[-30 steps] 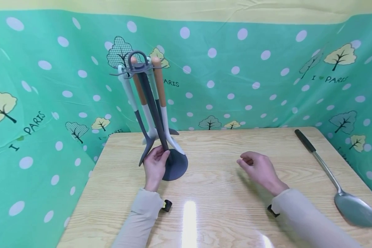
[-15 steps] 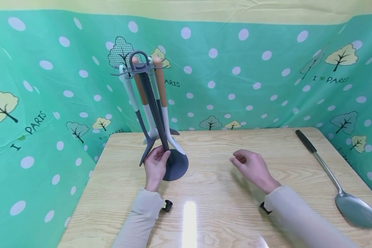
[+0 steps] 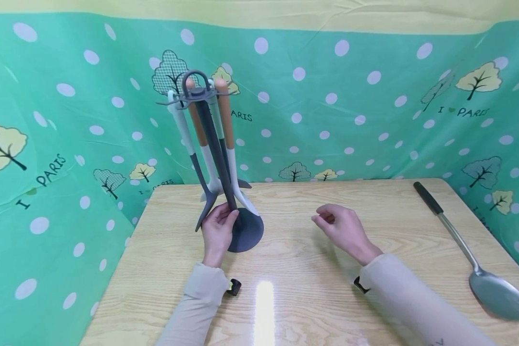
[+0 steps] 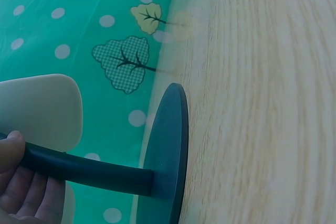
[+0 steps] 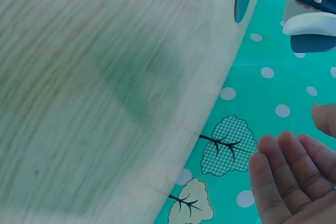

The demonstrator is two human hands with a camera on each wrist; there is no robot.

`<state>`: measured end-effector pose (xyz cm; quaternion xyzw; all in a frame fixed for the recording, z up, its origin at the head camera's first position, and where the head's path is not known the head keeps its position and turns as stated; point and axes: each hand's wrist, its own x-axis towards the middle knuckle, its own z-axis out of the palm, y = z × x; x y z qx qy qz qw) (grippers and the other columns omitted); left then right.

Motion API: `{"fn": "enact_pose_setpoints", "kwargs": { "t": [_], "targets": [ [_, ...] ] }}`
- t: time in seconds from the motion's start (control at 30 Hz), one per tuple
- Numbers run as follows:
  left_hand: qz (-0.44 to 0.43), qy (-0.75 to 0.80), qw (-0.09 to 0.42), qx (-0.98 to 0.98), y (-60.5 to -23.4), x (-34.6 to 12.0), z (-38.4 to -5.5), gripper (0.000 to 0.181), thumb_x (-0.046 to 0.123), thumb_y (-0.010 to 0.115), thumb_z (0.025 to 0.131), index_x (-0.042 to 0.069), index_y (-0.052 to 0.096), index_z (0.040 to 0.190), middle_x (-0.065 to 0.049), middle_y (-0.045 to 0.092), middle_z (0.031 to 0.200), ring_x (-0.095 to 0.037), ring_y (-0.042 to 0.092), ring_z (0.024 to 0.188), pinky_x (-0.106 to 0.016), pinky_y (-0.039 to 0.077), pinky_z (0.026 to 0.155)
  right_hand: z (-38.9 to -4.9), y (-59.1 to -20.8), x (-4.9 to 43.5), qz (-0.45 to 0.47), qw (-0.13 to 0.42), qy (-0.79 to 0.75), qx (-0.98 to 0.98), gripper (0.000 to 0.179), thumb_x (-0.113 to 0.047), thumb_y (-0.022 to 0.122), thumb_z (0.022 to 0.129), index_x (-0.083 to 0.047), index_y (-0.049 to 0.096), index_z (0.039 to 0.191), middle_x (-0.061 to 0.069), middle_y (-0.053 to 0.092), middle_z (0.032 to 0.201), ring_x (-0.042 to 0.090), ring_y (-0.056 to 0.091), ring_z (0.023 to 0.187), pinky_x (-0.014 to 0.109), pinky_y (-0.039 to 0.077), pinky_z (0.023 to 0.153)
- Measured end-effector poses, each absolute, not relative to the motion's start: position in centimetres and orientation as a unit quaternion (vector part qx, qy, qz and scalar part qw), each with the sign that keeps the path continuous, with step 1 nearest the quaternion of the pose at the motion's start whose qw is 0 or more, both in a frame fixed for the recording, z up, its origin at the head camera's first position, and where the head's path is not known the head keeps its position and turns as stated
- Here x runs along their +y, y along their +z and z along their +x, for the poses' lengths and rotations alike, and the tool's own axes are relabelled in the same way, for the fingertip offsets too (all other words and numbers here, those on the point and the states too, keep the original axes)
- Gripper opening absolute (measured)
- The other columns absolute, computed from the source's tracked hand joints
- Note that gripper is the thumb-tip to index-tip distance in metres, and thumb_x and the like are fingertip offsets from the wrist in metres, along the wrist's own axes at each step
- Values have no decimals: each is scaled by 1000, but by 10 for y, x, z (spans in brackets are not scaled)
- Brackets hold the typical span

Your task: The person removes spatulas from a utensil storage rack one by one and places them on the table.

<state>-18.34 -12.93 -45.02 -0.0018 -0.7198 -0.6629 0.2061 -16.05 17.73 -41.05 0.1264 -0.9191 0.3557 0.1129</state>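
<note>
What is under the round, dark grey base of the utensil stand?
A light wood-grain table shows around the round, dark grey base; the area directly beneath is covered, so nothing there can be seen.

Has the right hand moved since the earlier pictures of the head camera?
Yes: in the head view, the right hand has moved leftward, farther from the metal turner lying on the right and closer to the utensil stand.

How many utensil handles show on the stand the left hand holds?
4 in the head view, left to right: first mint handle, first brown handle, second mint handle, second brown handle. The pole may hide others.
</note>
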Motion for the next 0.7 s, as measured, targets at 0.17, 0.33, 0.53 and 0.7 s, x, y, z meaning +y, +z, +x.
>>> {"fn": "enact_pose_setpoints", "kwargs": {
  "t": [0.17, 0.33, 0.53, 0.7],
  "targets": [
    [1, -660, 211, -721, -452, -129, -183, 23, 10, 73, 85, 3, 70, 107, -14, 69, 99, -21, 66, 88, -20, 53, 76, -163, -410, 170, 130, 114, 366, -914, 24, -24, 67, 90, -5, 69, 105, 2, 69, 88, 15, 64, 77, 34, 55, 71],
    [2, -658, 210, -724, -444, -128, -179, 22, 7, 71, 86, 0, 69, 106, -17, 69, 98, -23, 66, 88, -19, 53, 75, -165, -409, 162, 135, 112, 377, -909, 24, -25, 67, 91, -6, 69, 104, 1, 69, 88, 14, 64, 77, 33, 55, 70],
    [-7, -653, 202, -730, -419, -123, -164, 23, -1, 68, 87, -8, 66, 108, -25, 67, 100, -34, 65, 92, -17, 52, 76, -167, -406, 152, 137, 107, 386, -906, 23, -26, 67, 91, -7, 69, 104, 0, 69, 89, 12, 64, 77, 32, 55, 70],
    [-5, -652, 201, -731, -419, -122, -165, 22, -1, 68, 86, -8, 66, 108, -25, 67, 100, -33, 65, 91, -17, 52, 75, -168, -403, 144, 150, 109, 394, -900, 23, -25, 67, 91, -7, 69, 105, 1, 69, 90, 12, 64, 78, 31, 55, 71]
  ]
}}
